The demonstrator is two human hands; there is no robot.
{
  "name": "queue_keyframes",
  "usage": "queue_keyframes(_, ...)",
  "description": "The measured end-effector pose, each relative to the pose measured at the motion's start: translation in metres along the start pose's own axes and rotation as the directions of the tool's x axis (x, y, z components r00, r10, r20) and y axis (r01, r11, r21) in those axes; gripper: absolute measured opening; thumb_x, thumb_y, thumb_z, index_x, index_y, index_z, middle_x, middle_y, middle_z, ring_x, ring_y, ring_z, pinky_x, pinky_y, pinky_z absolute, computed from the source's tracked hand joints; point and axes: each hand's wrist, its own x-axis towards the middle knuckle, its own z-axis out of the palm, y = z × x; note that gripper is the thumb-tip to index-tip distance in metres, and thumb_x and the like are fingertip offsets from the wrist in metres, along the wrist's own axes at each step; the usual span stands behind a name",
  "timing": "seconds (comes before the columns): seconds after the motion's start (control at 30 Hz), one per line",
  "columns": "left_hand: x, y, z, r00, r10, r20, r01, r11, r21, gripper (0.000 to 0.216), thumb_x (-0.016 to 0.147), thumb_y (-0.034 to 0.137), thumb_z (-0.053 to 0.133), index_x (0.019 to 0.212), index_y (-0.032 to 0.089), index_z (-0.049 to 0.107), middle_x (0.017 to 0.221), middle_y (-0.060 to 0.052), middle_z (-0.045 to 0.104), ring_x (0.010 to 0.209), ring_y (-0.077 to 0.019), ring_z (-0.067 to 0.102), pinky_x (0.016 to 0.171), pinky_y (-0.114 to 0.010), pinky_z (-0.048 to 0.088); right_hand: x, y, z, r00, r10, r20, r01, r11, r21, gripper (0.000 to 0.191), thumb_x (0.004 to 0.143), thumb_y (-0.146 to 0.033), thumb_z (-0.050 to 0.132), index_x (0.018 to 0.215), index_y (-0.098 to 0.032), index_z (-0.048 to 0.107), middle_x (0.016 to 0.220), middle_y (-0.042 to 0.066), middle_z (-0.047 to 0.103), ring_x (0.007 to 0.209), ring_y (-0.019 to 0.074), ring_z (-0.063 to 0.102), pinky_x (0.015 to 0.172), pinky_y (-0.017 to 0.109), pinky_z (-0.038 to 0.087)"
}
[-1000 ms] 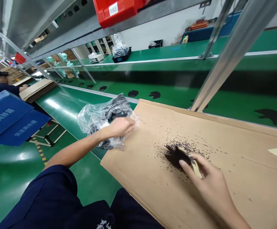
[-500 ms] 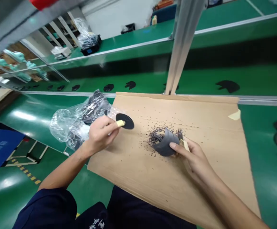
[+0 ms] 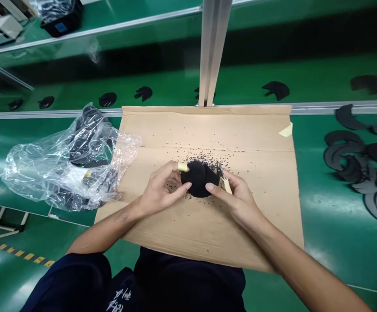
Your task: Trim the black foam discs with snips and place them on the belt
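Note:
My left hand pinches a flat round black disc between thumb and a forefinger wrapped in pale yellow tape. My right hand is closed, its thumb against a black curved piece that overlaps the disc's right side. Also in my right hand is a small tool with dark narrow tips pointing away from me and a pale yellow part by the fingers; its exact kind is unclear. Both hands meet over a cardboard sheet, where many tiny black bits lie scattered.
A clear plastic bag with black pieces lies at left, overlapping the cardboard. Black curved pieces pile up on the green table at right. A metal post rises behind the cardboard. More black pieces are spaced along the green strip beyond.
My left hand has brought the disc from beside the bag rightward to the piece in my right hand. The right hand's piece now lies flatter against it. The head view has turned right and down.

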Motion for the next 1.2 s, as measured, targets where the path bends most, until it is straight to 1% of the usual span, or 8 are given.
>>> queue_keyframes(0.07, -0.0017, -0.0016, 0.0000, 0.996, -0.086, 0.039, 0.088, 0.995, -0.052, 0.043, 0.092, 0.024, 0.070, 0.133, 0.023, 0.057, 0.103, -0.004, 0.064, 0.072, -0.0075, 0.064, 0.063, -0.018, 0.059, -0.0004, 0.0014, -0.0007, 0.999, -0.044, -0.010, 0.043, 0.995, -0.094, 0.034, 0.081, -0.052, 0.077, 0.091, -0.021, 0.067, 0.087, 0.002, 0.069, 0.084, 0.0203, 0.064, 0.080, 0.034, 0.053)
queue_keyframes(0.13, -0.0013, -0.0025, -0.0005, 0.991, -0.112, 0.069, 0.115, 0.992, -0.042, 0.045, 0.094, 0.024, 0.066, 0.138, 0.024, 0.057, 0.105, -0.005, 0.063, 0.074, -0.0079, 0.062, 0.064, -0.018, 0.059, -0.0011, 0.0027, -0.0009, 0.996, -0.092, -0.020, 0.087, 0.981, -0.176, 0.031, 0.084, -0.051, 0.075, 0.089, -0.022, 0.066, 0.085, 0.002, 0.067, 0.085, 0.0199, 0.062, 0.078, 0.033, 0.051)
queue_keyframes(0.2, 0.0001, -0.0030, -0.0008, 0.995, -0.063, 0.071, 0.061, 0.998, 0.030, 0.040, 0.096, 0.020, 0.062, 0.135, 0.024, 0.061, 0.106, -0.006, 0.062, 0.081, -0.0100, 0.061, 0.068, -0.020, 0.058, -0.0018, 0.0037, -0.0005, 0.992, -0.120, -0.025, 0.111, 0.964, -0.241, 0.029, 0.085, -0.050, 0.074, 0.089, -0.022, 0.065, 0.083, 0.001, 0.065, 0.083, 0.0192, 0.059, 0.075, 0.031, 0.050)
queue_keyframes(0.33, 0.0019, -0.0044, 0.0002, 0.997, 0.043, 0.066, -0.054, 0.983, 0.178, 0.037, 0.097, 0.019, 0.059, 0.134, 0.023, 0.062, 0.107, -0.007, 0.062, 0.100, -0.0168, 0.060, 0.087, -0.032, 0.057, -0.0025, 0.0046, 0.0009, 0.993, -0.119, -0.011, 0.110, 0.948, -0.299, 0.029, 0.086, -0.050, 0.072, 0.088, -0.022, 0.064, 0.081, 0.000, 0.061, 0.078, 0.0180, 0.056, 0.070, 0.029, 0.047)
queue_keyframes(0.47, 0.0007, -0.0064, 0.0015, 0.998, 0.058, -0.019, -0.053, 0.979, 0.199, 0.033, 0.095, 0.026, 0.066, 0.128, 0.020, 0.064, 0.101, -0.005, 0.061, 0.094, -0.0158, 0.060, 0.082, -0.029, 0.056, -0.0027, 0.0038, 0.0020, 0.994, -0.105, 0.012, 0.104, 0.949, -0.296, 0.030, 0.088, -0.051, 0.071, 0.088, -0.022, 0.063, 0.080, 0.000, 0.059, 0.076, 0.0168, 0.054, 0.069, 0.028, 0.046)
queue_keyframes(0.6, -0.0012, -0.0072, 0.0023, 0.996, 0.018, -0.090, -0.005, 0.990, 0.143, 0.028, 0.091, 0.030, 0.072, 0.117, 0.020, 0.067, 0.097, -0.004, 0.059, 0.091, -0.0155, 0.060, 0.074, -0.025, 0.054, -0.0038, 0.0030, 0.0035, 0.996, -0.079, 0.029, 0.084, 0.950, -0.301, 0.031, 0.088, -0.052, 0.070, 0.088, -0.022, 0.063, 0.079, 0.000, 0.058, 0.074, 0.0166, 0.053, 0.067, 0.028, 0.046)
queue_keyframes(0.83, -0.0027, -0.0073, 0.0049, 0.991, -0.126, -0.038, 0.126, 0.992, -0.001, 0.020, 0.092, 0.032, 0.072, 0.106, 0.019, 0.065, 0.099, -0.005, 0.058, 0.091, -0.0160, 0.059, 0.075, -0.027, 0.052, -0.0046, 0.0041, 0.0049, 0.997, -0.067, 0.048, 0.077, 0.957, -0.278, 0.031, 0.088, -0.055, 0.071, 0.090, -0.024, 0.064, 0.082, 0.001, 0.063, 0.086, 0.0207, 0.061, 0.073, 0.031, 0.051)
queue_keyframes(1.2, -0.0040, -0.0059, 0.0081, 0.982, -0.166, -0.089, 0.156, 0.982, -0.106, 0.019, 0.091, 0.033, 0.073, 0.098, 0.019, 0.062, 0.100, -0.005, 0.059, 0.092, -0.0152, 0.058, 0.076, -0.026, 0.050, -0.0048, 0.0055, 0.0050, 0.994, -0.098, 0.047, 0.108, 0.949, -0.298, 0.030, 0.088, -0.053, 0.071, 0.093, -0.023, 0.066, 0.083, 0.001, 0.064, 0.080, 0.0183, 0.059, 0.071, 0.030, 0.051)
